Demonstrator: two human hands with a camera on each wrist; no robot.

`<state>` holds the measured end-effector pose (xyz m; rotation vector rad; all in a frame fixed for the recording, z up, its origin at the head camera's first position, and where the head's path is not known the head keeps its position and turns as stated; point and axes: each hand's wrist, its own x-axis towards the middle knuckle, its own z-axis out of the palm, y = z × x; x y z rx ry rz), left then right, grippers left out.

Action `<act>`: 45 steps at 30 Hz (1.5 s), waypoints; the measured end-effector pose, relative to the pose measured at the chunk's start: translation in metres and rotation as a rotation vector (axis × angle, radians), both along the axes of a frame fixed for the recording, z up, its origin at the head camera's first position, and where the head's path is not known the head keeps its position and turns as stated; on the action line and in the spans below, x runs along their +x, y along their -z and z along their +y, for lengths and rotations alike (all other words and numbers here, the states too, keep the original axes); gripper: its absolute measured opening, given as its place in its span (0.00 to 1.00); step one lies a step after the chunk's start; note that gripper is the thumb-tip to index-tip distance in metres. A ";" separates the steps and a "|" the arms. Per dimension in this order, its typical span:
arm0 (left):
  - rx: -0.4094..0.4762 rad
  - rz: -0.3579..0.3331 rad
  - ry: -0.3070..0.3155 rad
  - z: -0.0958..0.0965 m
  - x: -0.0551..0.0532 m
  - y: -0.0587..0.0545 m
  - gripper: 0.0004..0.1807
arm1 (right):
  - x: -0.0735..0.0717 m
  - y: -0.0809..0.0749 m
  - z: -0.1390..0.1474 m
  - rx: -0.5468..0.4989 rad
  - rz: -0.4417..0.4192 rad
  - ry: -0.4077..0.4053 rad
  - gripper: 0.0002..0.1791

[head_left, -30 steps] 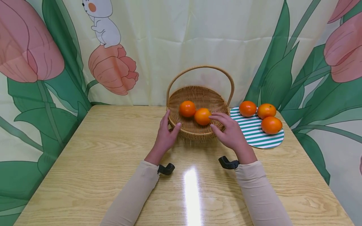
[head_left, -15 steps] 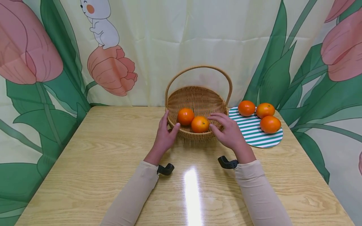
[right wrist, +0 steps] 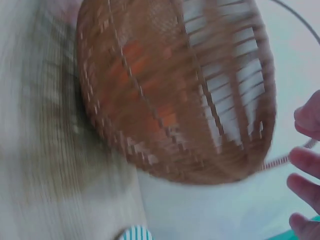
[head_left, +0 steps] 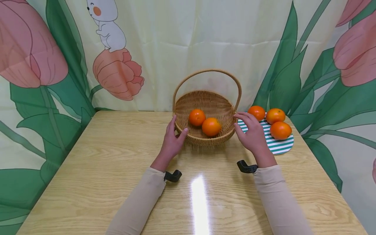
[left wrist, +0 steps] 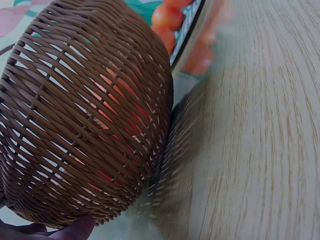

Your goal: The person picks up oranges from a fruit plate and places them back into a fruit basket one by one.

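Observation:
A wicker basket [head_left: 202, 141] with a tall handle stands at the back of the table and holds two oranges, the left orange [head_left: 197, 117] touching the right orange [head_left: 211, 127]. My left hand [head_left: 171, 141] grips its left rim, thumb toward the front and fingers along the side. The left wrist view shows a thumb tip against the weave [left wrist: 90, 120] at the bottom edge. Just off the basket's right side is my right hand [head_left: 252, 133], fingers spread and holding nothing. In the right wrist view its fingers [right wrist: 305, 190] show apart, beside the blurred basket.
Right of the basket lies a green-and-white striped mat [head_left: 282, 148] bearing three oranges [head_left: 281, 130], partly behind my right hand. A flowered curtain [head_left: 164, 65] hangs close along the table's back edge. The wooden table [head_left: 117, 156] stretches left and forward.
My right hand has drawn away to the right from the nearer orange. The two oranges in the basket rolled toward the front, then slightly back. My left hand keeps its place at the rim.

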<state>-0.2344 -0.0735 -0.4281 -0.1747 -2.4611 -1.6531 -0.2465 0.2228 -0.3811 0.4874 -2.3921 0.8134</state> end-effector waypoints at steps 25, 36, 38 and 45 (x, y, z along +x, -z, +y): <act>-0.017 0.008 -0.008 -0.001 0.001 0.003 0.43 | -0.017 0.004 0.069 0.074 -0.298 0.244 0.27; -0.008 -0.001 0.002 -0.001 0.000 0.003 0.43 | -0.023 0.014 0.101 0.052 -0.374 0.343 0.28; -0.009 0.000 0.004 -0.001 -0.001 0.003 0.44 | -0.024 0.017 0.107 0.050 -0.390 0.366 0.30; -0.016 0.005 -0.001 0.000 0.000 0.002 0.44 | -0.029 0.028 0.125 0.043 -0.451 0.420 0.35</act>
